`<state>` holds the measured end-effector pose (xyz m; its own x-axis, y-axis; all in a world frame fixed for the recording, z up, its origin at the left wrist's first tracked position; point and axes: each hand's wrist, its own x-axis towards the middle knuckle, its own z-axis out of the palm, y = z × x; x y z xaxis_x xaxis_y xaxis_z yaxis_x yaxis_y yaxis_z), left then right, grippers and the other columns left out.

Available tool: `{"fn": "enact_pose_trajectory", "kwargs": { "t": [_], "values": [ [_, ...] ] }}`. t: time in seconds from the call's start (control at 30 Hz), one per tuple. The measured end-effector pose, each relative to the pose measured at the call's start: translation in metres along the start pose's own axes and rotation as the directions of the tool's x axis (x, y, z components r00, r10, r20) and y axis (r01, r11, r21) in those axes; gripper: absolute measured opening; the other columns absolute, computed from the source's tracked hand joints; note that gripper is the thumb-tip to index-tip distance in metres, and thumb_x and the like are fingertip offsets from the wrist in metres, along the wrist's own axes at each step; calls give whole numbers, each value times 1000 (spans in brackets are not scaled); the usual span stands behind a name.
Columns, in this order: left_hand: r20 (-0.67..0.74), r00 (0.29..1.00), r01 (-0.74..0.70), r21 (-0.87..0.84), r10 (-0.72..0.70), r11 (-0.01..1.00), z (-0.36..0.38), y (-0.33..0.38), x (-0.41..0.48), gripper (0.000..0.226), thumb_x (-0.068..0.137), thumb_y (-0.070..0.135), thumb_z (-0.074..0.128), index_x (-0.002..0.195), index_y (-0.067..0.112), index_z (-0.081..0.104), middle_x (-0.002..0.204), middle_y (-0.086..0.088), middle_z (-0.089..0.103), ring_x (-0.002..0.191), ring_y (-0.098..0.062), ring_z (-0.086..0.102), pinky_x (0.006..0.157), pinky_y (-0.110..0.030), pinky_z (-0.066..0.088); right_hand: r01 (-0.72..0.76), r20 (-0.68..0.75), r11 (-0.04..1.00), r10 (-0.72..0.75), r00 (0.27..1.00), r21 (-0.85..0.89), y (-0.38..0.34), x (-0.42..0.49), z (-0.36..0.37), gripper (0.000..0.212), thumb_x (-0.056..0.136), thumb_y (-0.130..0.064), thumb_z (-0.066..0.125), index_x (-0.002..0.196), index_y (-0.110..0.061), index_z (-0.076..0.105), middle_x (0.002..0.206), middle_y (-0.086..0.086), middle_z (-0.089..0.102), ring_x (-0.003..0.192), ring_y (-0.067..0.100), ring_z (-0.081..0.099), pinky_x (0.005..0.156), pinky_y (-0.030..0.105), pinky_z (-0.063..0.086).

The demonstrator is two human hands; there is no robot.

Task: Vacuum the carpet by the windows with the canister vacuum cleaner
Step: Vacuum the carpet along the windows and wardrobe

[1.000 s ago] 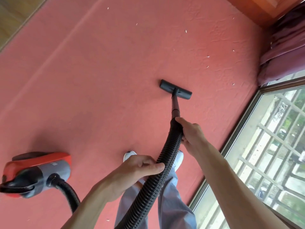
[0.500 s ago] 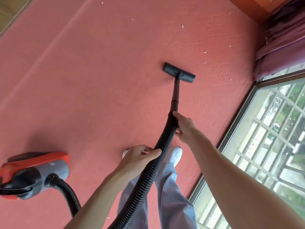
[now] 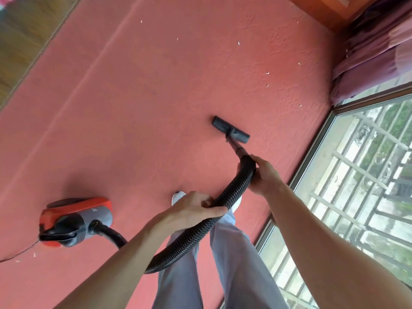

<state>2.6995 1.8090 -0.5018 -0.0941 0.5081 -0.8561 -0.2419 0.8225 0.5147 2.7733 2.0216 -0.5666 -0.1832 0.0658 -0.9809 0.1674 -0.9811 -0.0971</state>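
Note:
A red and grey canister vacuum cleaner [image 3: 75,221] sits on the red carpet [image 3: 133,108] at lower left. Its black ribbed hose [image 3: 196,230] loops up through both hands to a short wand and a dark floor nozzle [image 3: 230,129] lying flat on the carpet. My left hand [image 3: 196,210] grips the hose at mid-length. My right hand [image 3: 263,175] grips the hose end where it meets the wand. White scraps [image 3: 267,73] lie scattered on the carpet beyond the nozzle.
Floor-level windows [image 3: 361,175] with outside railings run along the right. A purple curtain [image 3: 374,52] bunches in the far right corner beside wooden trim. Wood flooring [image 3: 26,30] borders the carpet at upper left. My legs and white shoes stand below the hose.
The nozzle has been drawn back toward my feet after the forward push. The hose now bends more between my hands. The view has shifted, showing more of the far carpet.

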Motion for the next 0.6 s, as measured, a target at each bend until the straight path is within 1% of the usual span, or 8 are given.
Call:
{"fn": "enact_pose_trajectory", "kwargs": {
  "t": [0.1, 0.17, 0.23, 0.3, 0.37, 0.47, 0.53, 0.6],
  "values": [
    [-58, 998, -12, 25, 14, 1000, 4, 16, -25, 39, 82, 50, 73, 89, 11, 70, 77, -4, 72, 68, -13, 63, 68, -33, 52, -13, -31, 999, 14, 999, 33, -13, -31, 1, 27, 98, -21, 52, 111, 2, 50, 88, 13, 53, 73, 21, 55, 57, 29, 57],
    [-95, 995, -21, 43, 25, 999, 3, 28, -44, 31, 88, 44, 70, 88, 12, 70, 71, 1, 67, 64, -12, 60, 66, -30, 48, -25, -18, 999, 26, 1000, 45, -20, -57, 1, 24, 99, -21, 51, 101, 3, 50, 85, 13, 52, 73, 22, 55, 53, 31, 58],
    [-122, 992, -22, 70, 30, 997, 4, 44, -61, 32, 86, 49, 70, 86, 17, 71, 69, 3, 67, 62, -11, 61, 66, -30, 48, -8, -2, 999, 8, 1000, 51, -30, -82, -1, 25, 100, -19, 50, 95, 6, 50, 86, 15, 53, 77, 25, 56, 69, 39, 57],
    [-153, 988, -6, 140, 28, 990, 4, 62, -74, 32, 84, 53, 71, 83, 21, 71, 68, 7, 66, 63, -9, 60, 63, -27, 44, 19, 19, 999, -19, 1000, 49, -43, -106, -3, 27, 100, -17, 50, 100, 9, 48, 90, 18, 56, 80, 28, 57, 88, 39, 50],
    [-173, 984, -15, 186, 48, 982, 4, 82, -79, 32, 83, 53, 72, 86, 21, 72, 70, 7, 64, 66, -11, 59, 64, -27, 42, 58, 45, 998, -60, 997, 38, -57, -125, -2, 27, 100, -17, 50, 109, 9, 45, 92, 19, 56, 81, 29, 58, 98, 40, 46],
    [-197, 977, -37, 220, 81, 975, 0, 117, -81, 30, 77, 57, 75, 87, 29, 75, 72, 9, 69, 70, -10, 63, 68, -27, 45, 128, 91, 991, -132, 987, 50, -85, -146, 2, 28, 100, -17, 49, 116, 6, 44, 92, 18, 56, 82, 28, 58, 95, 41, 47],
    [-198, 974, -69, 200, 109, 977, -2, 140, -79, 47, 63, 67, 75, 93, 30, 76, 81, 5, 75, 77, -10, 67, 74, -27, 48, 164, 121, 985, -170, 978, 61, -106, -156, 6, 27, 100, -17, 49, 116, 4, 45, 90, 18, 56, 81, 28, 59, 92, 41, 48],
    [-189, 971, -112, 187, 147, 976, -5, 165, -75, 58, 55, 72, 73, 95, 30, 77, 91, -1, 77, 85, -14, 71, 83, -30, 51, 192, 143, 978, -202, 969, 76, -130, -165, 12, 24, 100, -17, 49, 111, 5, 47, 89, 17, 56, 80, 27, 59, 82, 40, 53]
  ]
}}
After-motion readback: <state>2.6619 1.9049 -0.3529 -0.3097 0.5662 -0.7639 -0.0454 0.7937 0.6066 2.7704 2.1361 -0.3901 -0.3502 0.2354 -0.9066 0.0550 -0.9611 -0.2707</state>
